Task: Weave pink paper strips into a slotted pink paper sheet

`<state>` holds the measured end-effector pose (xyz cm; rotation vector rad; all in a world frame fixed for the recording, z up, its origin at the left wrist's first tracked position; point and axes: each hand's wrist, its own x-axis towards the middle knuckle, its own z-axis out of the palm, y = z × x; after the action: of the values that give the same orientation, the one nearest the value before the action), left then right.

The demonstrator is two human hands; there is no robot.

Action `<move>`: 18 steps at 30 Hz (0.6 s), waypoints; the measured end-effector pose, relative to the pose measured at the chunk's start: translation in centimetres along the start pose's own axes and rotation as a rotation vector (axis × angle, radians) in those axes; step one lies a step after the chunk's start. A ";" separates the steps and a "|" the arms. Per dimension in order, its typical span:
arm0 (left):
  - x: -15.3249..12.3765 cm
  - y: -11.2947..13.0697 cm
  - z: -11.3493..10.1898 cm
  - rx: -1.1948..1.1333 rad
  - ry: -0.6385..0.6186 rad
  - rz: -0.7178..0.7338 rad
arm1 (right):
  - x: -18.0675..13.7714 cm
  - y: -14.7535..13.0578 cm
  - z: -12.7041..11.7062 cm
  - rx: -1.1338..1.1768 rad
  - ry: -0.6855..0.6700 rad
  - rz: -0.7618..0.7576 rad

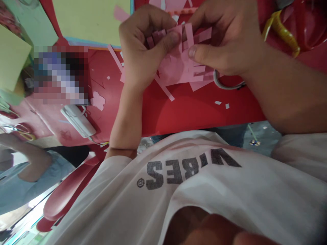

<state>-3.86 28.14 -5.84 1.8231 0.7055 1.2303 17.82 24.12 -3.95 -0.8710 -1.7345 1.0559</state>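
Note:
My left hand [143, 46] and my right hand [222, 37] both pinch a pink construction-paper piece [184, 64] cut into strips, holding it between thumbs and fingers above the red table [194, 115]. Some strips cross each other, and my fingers hide parts of the paper. Loose pink paper strips [164, 87] lie under my left wrist. Just below my right hand lies a roll of tape [227, 83], partly hidden by the hand.
A yellow-handled tool [282, 32] lies beyond my right hand. Sheets of yellow-green paper [94, 20] lie at the far side. On the left are a white power strip [78, 120], a pink paper cutout [98, 100], and a pixelated patch [61, 75]. A co-worker's light-blue sleeve [28, 180] shows at far left, near yellow-handled scissors [20, 132].

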 end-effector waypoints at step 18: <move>-0.1 -0.9 0.1 -0.069 0.065 -0.013 | -0.3 -0.5 0.2 -0.128 0.020 -0.058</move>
<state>-3.78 28.46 -6.70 1.7259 0.7015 1.2950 17.69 23.60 -3.64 -0.9014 -1.8150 0.9032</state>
